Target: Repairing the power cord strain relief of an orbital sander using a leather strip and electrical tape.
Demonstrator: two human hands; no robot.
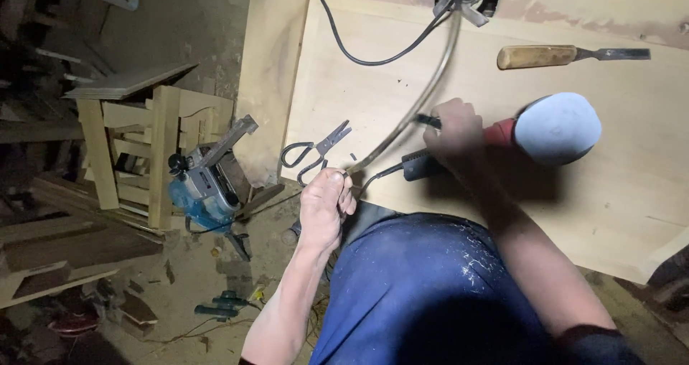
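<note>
Blue trousers [423, 293] dusted with pale specks fill the bottom of the view, closest to the lens, with both bare forearms rising past them toward a wide pale wooden board [631, 214]. Far left, a small wooden stool [136, 150] stands on the dirt floor, and just beside it lies a blue power planer [204, 185]. Near the board's left edge, a pair of black-handled pliers [314, 151] rests with its jaws parted. Just below them the left hand [324, 207] has its fingers curled tight around the lower end of a stiff curved hose [423, 96], which arcs up across the board. Right of that, the right hand [456, 132] presses down, fingers bent and closed over the red-and-black body of a power tool [502, 139] whose round grey pad [558, 128] faces up. Above it, well apart, lies a wooden-handled chisel [567, 55].
</note>
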